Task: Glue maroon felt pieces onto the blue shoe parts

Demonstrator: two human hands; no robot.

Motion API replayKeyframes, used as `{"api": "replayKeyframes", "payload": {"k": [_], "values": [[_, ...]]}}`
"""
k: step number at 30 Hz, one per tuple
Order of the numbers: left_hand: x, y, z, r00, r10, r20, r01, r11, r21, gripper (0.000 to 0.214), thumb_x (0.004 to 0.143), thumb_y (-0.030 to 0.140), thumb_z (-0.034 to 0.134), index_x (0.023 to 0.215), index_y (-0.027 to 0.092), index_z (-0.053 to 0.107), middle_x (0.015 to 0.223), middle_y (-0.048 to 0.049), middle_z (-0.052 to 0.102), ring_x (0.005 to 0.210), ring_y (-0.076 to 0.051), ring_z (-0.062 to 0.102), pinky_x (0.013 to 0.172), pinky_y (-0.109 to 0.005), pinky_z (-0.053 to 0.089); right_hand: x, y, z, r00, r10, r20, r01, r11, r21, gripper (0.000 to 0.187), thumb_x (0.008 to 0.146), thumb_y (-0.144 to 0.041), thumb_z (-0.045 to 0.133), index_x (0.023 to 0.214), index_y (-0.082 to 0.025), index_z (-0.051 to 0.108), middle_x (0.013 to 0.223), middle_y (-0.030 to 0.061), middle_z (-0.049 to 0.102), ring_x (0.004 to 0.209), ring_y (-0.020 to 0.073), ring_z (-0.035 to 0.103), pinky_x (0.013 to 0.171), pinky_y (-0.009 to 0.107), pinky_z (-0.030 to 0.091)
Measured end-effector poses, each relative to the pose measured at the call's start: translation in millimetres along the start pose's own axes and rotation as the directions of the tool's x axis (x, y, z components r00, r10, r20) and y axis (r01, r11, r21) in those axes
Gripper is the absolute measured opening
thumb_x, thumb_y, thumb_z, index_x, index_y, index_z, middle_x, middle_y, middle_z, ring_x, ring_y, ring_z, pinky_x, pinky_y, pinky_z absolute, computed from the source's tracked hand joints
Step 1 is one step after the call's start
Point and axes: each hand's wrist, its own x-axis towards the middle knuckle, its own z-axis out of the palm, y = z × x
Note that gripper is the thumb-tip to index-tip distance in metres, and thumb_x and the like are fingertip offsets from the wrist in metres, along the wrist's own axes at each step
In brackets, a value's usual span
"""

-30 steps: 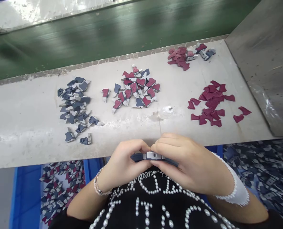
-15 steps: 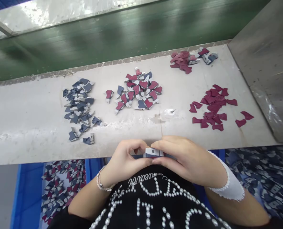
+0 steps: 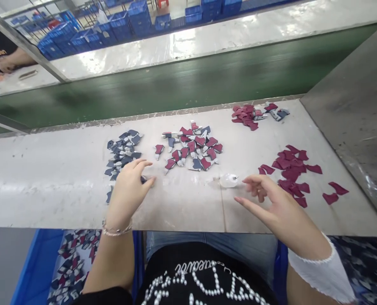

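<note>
Hovering just above the bench (image 3: 178, 214), the right hand (image 3: 276, 205) has a released grip: its thumb and forefinger are spread, nothing lies between them, and the fingertips are just beside a small white needle-tipped bottle (image 3: 229, 181). This bottle appears to lie on its side in the middle of the bench, its thin tip (image 3: 235, 178) on the right hand's side. It looks light and soft-walled, probably squeezable, so a hard pinch could press out whatever is inside. The body seems the place to take hold of, clear of the tip, which looks easy to bend; the glossy surface may prove slippery.

The left hand (image 3: 127, 190) is at the near right part of a pile of grey-blue plastic pieces (image 3: 124, 153), covering some of them. A dark piece (image 3: 143, 179) shows between its thumb and fingers; whether the grip is clenched on it or only around it, I cannot tell. Such pieces look rigid, light and hard to crush, best pinched across their flat sides. The maroon inlays (image 3: 290, 171) beyond the right hand seem thin and matte, probably easiest to lift singly by an edge.
</note>
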Motion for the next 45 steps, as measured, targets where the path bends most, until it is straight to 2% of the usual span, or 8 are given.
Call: {"api": "replayKeyframes", "payload": {"k": [11,15,19,24,28,31,35,45], "values": [[-22,-38,-12.3,0.92,0.086,0.382,-0.091,0.996,-0.005,0.061,0.08,0.016,0.056,0.139,0.028,0.055,0.152,-0.0069,0.046,0.138,-0.034,0.046,0.107,-0.042,0.047,35,12,33,0.989,-0.085,0.121,0.064,0.983,0.173,0.041,0.094,-0.05,0.057,0.125,-0.023,0.058,0.125,0.0112,0.067,0.117,0.0318,0.061,0.099,0.052,0.049],[-15,-35,-9.8,0.945,0.058,0.322,-0.06,0.998,-0.004,0.039,0.081,0.013,0.052,0.114,0.026,0.069,0.129,-0.0071,0.063,0.119,-0.031,0.06,0.095,-0.042,0.053,17,8,20,0.989,-0.038,0.145,-0.009,0.952,0.306,0.057,0.096,-0.048,0.055,0.145,-0.029,0.031,0.098,0.0037,0.074,0.085,0.0258,0.071,0.077,0.042,0.058],[-7,-17,3.7,0.967,0.151,0.204,-0.115,0.977,-0.181,0.011,0.086,0.027,0.062,0.094,0.023,0.068,0.123,-0.0073,0.065,0.119,-0.03,0.059,0.104,-0.048,0.047,-2,0,7,0.996,-0.076,0.055,0.044,0.893,0.447,0.032,0.09,-0.043,0.064,0.12,-0.033,0.058,0.099,0.0037,0.071,0.087,0.0251,0.069,0.077,0.04,0.057],[-18,25,36.6,0.962,0.13,0.24,0.11,0.62,-0.777,0.018,0.093,0.034,0.062,0.091,0.019,0.053,0.103,-0.0102,0.072,0.099,-0.022,0.07,0.086,-0.038,0.058,-14,-12,-4,0.999,-0.034,0.035,0.005,0.788,0.616,0.033,0.069,-0.045,0.086,0.097,-0.032,0.075,0.096,0.0049,0.072,0.083,0.026,0.069,0.071,0.038,0.059],[-32,55,57.2,0.97,-0.091,0.225,0.243,0.35,-0.905,0.031,0.086,0.035,0.073,0.104,0.021,0.051,0.085,0.0019,0.061,0.078,-0.013,0.068,0.07,-0.026,0.061,-13,-13,-7,0.981,-0.103,0.165,-0.048,0.693,0.72,0.042,0.065,-0.053,0.087,0.095,-0.028,0.072,0.08,0.0031,0.07,0.066,0.0223,0.067,0.056,0.033,0.056],[-39,68,58.6,0.926,-0.026,0.377,0.375,0.196,-0.906,0.046,0.089,0.039,0.07,0.128,0.028,0.047,0.092,0.0023,0.057,0.067,-0.01,0.068,0.061,-0.023,0.062,-11,-10,-3,0.952,-0.175,0.25,-0.092,0.617,0.782,0.042,0.076,-0.052,0.08,0.107,-0.03,0.063,0.072,-0.0005,0.069,0.058,0.0199,0.066,0.051,0.03,0.053],[-46,78,53.0,0.861,0.094,0.5,0.49,0.11,-0.865,0.052,0.089,0.035,0.07,0.134,0.03,0.045,0.106,-0.0033,0.058,0.079,-0.015,0.074,0.067,-0.022,0.062,-15,-16,-1,0.955,-0.158,0.251,-0.073,0.696,0.715,0.036,0.082,-0.04,0.076,0.111,-0.031,0.058,0.088,0.0028,0.073,0.072,0.0229,0.071,0.061,0.034,0.058],[-60,86,49.7,0.9,0.222,0.375,0.363,0.094,-0.927,0.062,0.087,0.012,0.072,0.132,0.035,0.036,0.125,-0.0052,0.064,0.101,-0.019,0.074,0.086,-0.025,0.06,-28,-47,-9,0.995,-0.038,0.096,-0.016,0.861,0.509,0.022,0.071,-0.029,0.081,0.086,-0.027,0.065,0.069,-0.0014,0.067,0.054,0.0183,0.062,0.047,0.03,0.05]]}}
